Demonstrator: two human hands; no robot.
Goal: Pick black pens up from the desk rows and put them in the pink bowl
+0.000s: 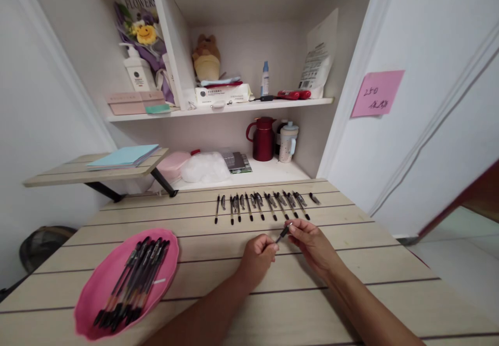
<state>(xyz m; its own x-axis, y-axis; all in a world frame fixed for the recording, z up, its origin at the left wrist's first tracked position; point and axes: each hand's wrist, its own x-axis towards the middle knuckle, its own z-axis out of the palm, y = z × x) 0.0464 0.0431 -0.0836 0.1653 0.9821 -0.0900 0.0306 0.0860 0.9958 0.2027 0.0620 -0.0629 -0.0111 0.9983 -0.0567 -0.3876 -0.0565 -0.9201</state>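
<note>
the left hand [258,256] is closed around one end of a slim black-and-grey plastic pen [283,233], and the right hand [311,242] pinches the other end; the pen slants between them, above the pale wooden plank table [370,263]. beyond the hands, a row of thin black-ended pens [249,208] lies on the planks with short black caps [223,203] beside them, off the barrels; that part looks done. a lone dark cap [314,199] at the row's right end has no pen next to it, and may belong to the one in hand. to the left, a bunch of long dark pens [136,283] rests in the pink scalloped tray [97,273], caps seemingly on, so a good share looks left.

the fingers cover both ends of the held pen, so i cannot tell whether a cap sits on it. the pens in the tray overlap too much to count, and a small white strip [159,282] there is hard to identify. the table's near edge is cut off by the bottom of the view
</note>
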